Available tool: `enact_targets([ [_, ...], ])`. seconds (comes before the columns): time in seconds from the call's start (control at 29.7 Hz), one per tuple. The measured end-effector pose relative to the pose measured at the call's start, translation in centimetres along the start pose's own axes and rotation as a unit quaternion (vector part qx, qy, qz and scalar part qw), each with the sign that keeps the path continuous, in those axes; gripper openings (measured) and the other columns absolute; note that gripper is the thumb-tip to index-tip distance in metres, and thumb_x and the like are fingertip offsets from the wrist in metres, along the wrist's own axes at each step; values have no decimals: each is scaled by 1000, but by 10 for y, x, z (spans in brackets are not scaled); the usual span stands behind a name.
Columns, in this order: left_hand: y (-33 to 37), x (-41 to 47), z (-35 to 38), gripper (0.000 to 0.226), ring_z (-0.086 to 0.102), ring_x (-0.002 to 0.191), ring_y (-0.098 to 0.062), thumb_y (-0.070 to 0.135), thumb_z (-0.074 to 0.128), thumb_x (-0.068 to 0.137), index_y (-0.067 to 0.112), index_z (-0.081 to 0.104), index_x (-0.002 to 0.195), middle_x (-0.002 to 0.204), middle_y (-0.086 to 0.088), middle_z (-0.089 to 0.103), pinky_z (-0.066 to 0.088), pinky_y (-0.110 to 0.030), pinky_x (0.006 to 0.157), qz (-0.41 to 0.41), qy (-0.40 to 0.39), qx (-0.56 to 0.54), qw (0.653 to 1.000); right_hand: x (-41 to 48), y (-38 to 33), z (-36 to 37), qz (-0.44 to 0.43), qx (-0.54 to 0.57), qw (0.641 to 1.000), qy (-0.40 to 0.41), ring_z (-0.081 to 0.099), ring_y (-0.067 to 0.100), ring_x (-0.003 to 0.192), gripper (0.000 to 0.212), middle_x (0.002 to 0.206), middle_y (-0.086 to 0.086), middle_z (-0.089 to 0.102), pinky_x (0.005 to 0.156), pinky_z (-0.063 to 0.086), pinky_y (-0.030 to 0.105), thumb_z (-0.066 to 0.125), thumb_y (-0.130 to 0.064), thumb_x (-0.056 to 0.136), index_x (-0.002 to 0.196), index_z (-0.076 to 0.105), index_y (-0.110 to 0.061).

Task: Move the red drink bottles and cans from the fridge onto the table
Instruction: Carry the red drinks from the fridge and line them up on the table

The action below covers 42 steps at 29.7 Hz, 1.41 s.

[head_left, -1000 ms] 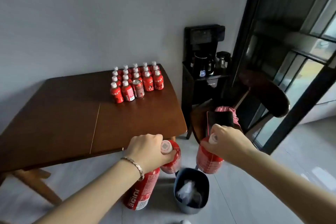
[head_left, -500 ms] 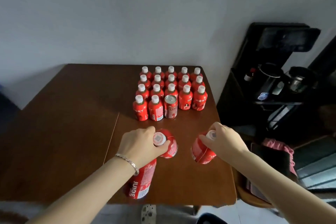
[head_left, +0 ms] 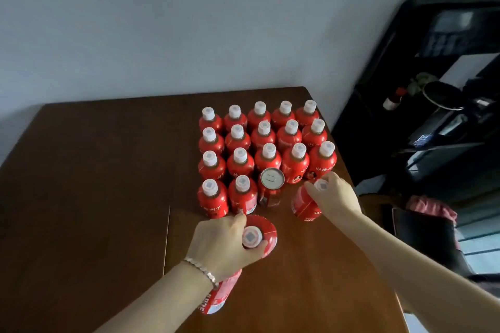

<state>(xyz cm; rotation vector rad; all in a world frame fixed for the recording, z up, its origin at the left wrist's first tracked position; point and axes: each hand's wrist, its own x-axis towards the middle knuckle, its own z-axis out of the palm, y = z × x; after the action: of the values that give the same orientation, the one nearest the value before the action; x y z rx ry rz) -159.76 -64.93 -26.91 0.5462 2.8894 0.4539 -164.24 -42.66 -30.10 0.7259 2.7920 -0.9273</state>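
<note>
A dark brown wooden table (head_left: 81, 197) stands against a plain grey wall (head_left: 162, 21), and on its far right part is a block of red drink bottles (head_left: 266, 140) with white caps, packed cap to cap in rows. In the block's near row a red can (head_left: 271, 186) with a silver top stands third from the left, with bottles on its left.

My right hand (head_left: 334, 196) is closed over the cap and neck of a red bottle (head_left: 304, 204), which tilts just to the right of the can, in the open spot of that near row; whether its base touches the table I cannot tell.

My left hand (head_left: 224, 243), a silver bracelet (head_left: 201, 270) on its wrist, is on the near side of the can, over the table. Its fingers are wrapped round the neck of another white-capped bottle (head_left: 259, 235), and under the same palm a tall red can printed JUICE (head_left: 219, 297) hangs down toward me, pinned against my wrist.

Right of the table and the can stands a black cabinet (head_left: 405, 121) with dark appliances on it.
</note>
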Motion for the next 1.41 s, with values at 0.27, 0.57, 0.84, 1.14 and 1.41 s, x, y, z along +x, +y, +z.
enact_targets([
  [0.27, -8, 24, 13, 45, 63, 91, -2, 68, 41, 81, 29, 53, 98, 99, 15, 66, 42, -9, 76, 8, -15, 26, 1000, 45, -7, 29, 22, 96, 991, -87, 57, 20, 83, 30, 95, 5, 56, 74, 49, 36, 50, -39, 91, 107, 50, -13],
  [0.57, 22, 42, 20, 44, 63, 80, -10, 69, 45, 78, 25, 45, 82, 86, 9, 66, 40, -20, 63, -4, -39, 23, 999, -3, 41, 1, -205, -3, 974, -96, 48, 10, 92, 69, 112, -5, 39, 81, 45, 24, 60, -1, 72, 136, 38, -17],
  [0.84, 62, 59, 24, 51, 61, 93, -14, 67, 50, 79, 21, 54, 100, 103, 7, 65, 30, -21, 65, 54, -53, 47, 996, -32, 50, 17, -254, 18, 953, -165, 53, 9, 114, 81, 124, -21, 48, 94, 44, 23, 72, -44, 59, 133, 45, -29],
  [1.14, 50, 58, 15, 40, 40, 68, -11, 58, 48, 86, 21, 38, 77, 83, 8, 40, 28, -17, 53, -45, -36, 51, 997, -1, 79, 5, 63, 220, 973, 43, 60, 8, 71, 67, 96, -3, 57, 65, 44, 20, 86, -21, 64, 117, 45, -22],
  [1.41, 35, 41, 19, 33, 41, 71, -8, 58, 47, 87, 26, 37, 84, 88, 11, 40, 32, -12, 60, -108, -45, 39, 992, 44, 63, 34, 79, 331, 940, -16, 42, 23, 132, 79, 146, 6, 37, 106, 38, 37, 71, -36, 81, 144, 25, -21],
])
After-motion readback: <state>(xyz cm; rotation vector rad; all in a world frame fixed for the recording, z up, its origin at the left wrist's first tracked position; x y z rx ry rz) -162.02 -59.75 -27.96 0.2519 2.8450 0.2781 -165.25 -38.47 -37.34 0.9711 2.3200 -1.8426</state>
